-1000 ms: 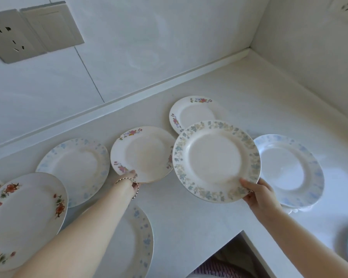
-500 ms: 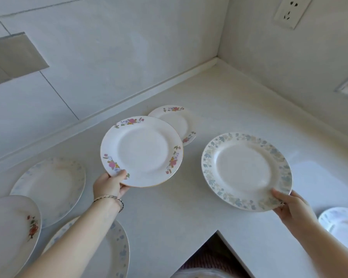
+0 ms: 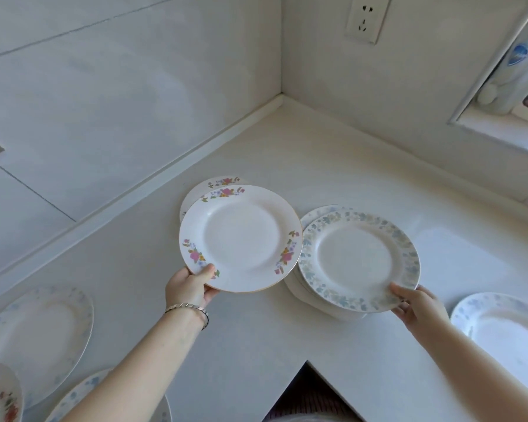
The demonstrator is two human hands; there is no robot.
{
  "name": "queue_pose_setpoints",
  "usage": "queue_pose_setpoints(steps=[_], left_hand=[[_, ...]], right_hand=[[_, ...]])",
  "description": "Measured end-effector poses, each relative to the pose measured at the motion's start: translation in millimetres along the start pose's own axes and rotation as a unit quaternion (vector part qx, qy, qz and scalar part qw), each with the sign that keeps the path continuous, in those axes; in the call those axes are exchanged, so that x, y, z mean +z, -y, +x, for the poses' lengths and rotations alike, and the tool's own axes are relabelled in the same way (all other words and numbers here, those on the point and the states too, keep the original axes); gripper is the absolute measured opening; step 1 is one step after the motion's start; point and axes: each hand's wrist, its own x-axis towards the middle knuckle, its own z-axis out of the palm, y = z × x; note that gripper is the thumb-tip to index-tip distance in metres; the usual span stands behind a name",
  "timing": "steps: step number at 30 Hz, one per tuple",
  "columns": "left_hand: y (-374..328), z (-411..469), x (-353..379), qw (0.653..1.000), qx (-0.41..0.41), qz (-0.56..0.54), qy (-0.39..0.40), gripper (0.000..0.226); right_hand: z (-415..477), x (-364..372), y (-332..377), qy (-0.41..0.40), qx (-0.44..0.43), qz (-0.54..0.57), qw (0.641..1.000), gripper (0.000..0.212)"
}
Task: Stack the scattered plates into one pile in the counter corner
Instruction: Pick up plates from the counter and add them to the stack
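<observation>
My left hand (image 3: 190, 288) grips the near rim of a white plate with pink flowers (image 3: 240, 237) and holds it above the counter. It partly covers a smaller pink-flowered plate (image 3: 214, 184) lying behind it. My right hand (image 3: 416, 305) pinches the near rim of a plate with a blue-green leaf border (image 3: 358, 260). That plate hovers over or rests on another pale blue-rimmed plate (image 3: 317, 212); I cannot tell if they touch. The counter corner (image 3: 282, 100) lies further back.
More plates lie on the white counter: a faint blue-rimmed one (image 3: 37, 339) at left, a red-flowered one (image 3: 0, 397) at bottom left, a blue-flowered one (image 3: 83, 391) under my left forearm, and one (image 3: 506, 327) at right. A wall socket (image 3: 367, 18) and a window ledge (image 3: 500, 129) are above.
Both hands have carried their plates toward the corner. The pink-flowered plate now overlaps the small plate, and the leaf-border plate sits over the blue-rimmed plate.
</observation>
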Motion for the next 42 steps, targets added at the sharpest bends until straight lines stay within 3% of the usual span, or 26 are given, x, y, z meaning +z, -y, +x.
queue_pose_setpoints(steps=[4, 9, 15, 18, 21, 22, 25, 28, 33, 37, 40, 42], left_hand=[[-0.3, 0.7, 8.3, 1.0, 0.002, 0.005, -0.001, 0.02], [-1.1, 4.0, 10.4, 1.0, -0.001, 0.011, -0.001, 0.019], [-0.6, 6.0, 11.2, 1.0, -0.002, 0.018, 0.001, 0.02], [-1.5, 6.0, 11.9, 1.0, 0.006, 0.026, 0.003, 0.02], [-1.6, 6.7, 11.3, 1.0, 0.007, 0.026, 0.002, 0.02], [-1.4, 6.7, 11.4, 1.0, 0.006, 0.026, 0.001, 0.02], [-1.5, 4.7, 13.1, 1.0, 0.002, 0.026, 0.0, 0.019], [-1.0, 4.2, 12.7, 1.0, -0.001, 0.026, -0.002, 0.02], [0.0, 5.7, 11.5, 0.999, -0.011, 0.035, 0.02, 0.02], [5.4, 2.5, 25.6, 0.997, -0.023, 0.048, 0.053, 0.02], [11.7, -1.5, 47.5, 0.993, -0.036, 0.07, 0.09, 0.021], [16.8, -4.9, 66.0, 0.988, -0.049, 0.081, 0.119, 0.02]], right_hand=[[4.8, 3.7, -3.8, -0.024, -0.002, -0.028, 0.999, 0.011], [-1.8, 11.8, -5.1, -0.079, -0.058, -0.16, 0.982, 0.003], [-0.3, 16.3, -5.8, -0.081, -0.076, -0.343, 0.933, 0.026], [3.3, 17.6, 0.9, -0.067, -0.07, -0.479, 0.873, 0.047], [11.9, 18.7, 1.7, -0.118, -0.103, -0.571, 0.806, 0.052], [18.4, 19.0, 0.1, -0.14, -0.132, -0.546, 0.815, 0.051], [29.6, 29.2, 5.6, -0.134, -0.179, -0.397, 0.89, 0.071], [38.9, 38.0, 6.6, -0.084, -0.186, -0.331, 0.921, 0.059], [37.9, 37.5, 1.3, -0.076, -0.179, -0.313, 0.93, 0.052], [36.4, 36.1, 2.9, -0.059, -0.182, -0.326, 0.926, 0.062], [32.3, 35.6, 7.1, -0.138, -0.248, -0.355, 0.891, 0.061], [22.7, 41.2, 18.0, -0.095, -0.287, -0.303, 0.904, 0.05]])
